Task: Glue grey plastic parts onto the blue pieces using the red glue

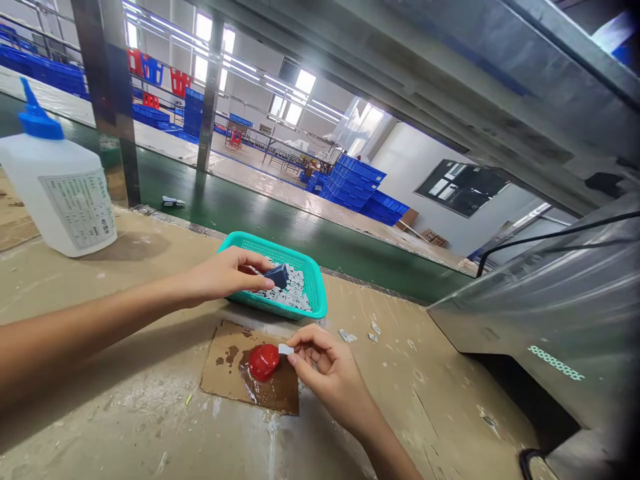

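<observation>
My left hand (227, 272) pinches a small dark blue block (278, 275) above a green plastic basket (320, 293) that holds many small grey-white pieces (296, 293). Lower and to the right, my right hand (323, 360) grips a small white piece (285, 349) between thumb and forefinger. That piece is at the right edge of a shiny red cap-like object (263, 362), and whether they touch is unclear. Under the red object lies a brown cardboard sheet (225, 377) with wet, dark stains.
A white bottle (65, 193) with a blue nozzle stands at the left. Several loose grey pieces (374, 332) lie right of the basket. Behind runs a green conveyor belt (280, 227), with a small item (173, 201) on it. A metal housing (560, 313) rises at the right.
</observation>
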Tool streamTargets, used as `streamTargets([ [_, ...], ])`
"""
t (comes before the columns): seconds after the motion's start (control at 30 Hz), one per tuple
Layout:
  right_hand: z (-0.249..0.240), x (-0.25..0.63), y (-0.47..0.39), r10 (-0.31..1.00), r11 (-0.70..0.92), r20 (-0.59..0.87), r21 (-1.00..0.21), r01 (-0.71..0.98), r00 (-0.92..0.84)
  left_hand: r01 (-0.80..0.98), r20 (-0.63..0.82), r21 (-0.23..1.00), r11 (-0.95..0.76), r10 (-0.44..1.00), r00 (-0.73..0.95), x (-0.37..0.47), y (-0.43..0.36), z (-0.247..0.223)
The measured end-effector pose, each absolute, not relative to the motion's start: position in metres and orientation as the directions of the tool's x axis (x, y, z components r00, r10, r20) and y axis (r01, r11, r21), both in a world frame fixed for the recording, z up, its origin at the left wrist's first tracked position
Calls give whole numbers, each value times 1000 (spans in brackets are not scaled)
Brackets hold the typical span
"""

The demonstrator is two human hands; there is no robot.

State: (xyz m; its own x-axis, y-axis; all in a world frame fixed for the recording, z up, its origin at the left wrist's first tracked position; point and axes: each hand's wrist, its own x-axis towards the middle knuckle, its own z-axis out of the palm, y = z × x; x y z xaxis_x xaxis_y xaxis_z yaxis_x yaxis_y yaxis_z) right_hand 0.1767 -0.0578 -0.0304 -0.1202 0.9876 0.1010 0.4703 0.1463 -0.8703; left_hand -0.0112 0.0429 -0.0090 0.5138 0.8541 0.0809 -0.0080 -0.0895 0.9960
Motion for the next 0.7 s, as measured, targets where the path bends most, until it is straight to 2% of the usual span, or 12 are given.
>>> streamTargets([
  [0.2,-42,176,-55,989,136,78,-833,537,-129,3,94,994,-108,880,465,-10,41,-14],
  [0.37,-43,177,-55,986,156,99,-818,553,-131,37,165,976,-213,848,503,-9,41,-14],
  [0.5,-40,176,-56,983,182,126,-759,625,-133,93,214,950,-298,838,501,-9,42,-17],
  [0.7,-38,177,-56,974,228,171,-721,654,-151,154,409,841,-518,796,446,-10,40,-18],
])
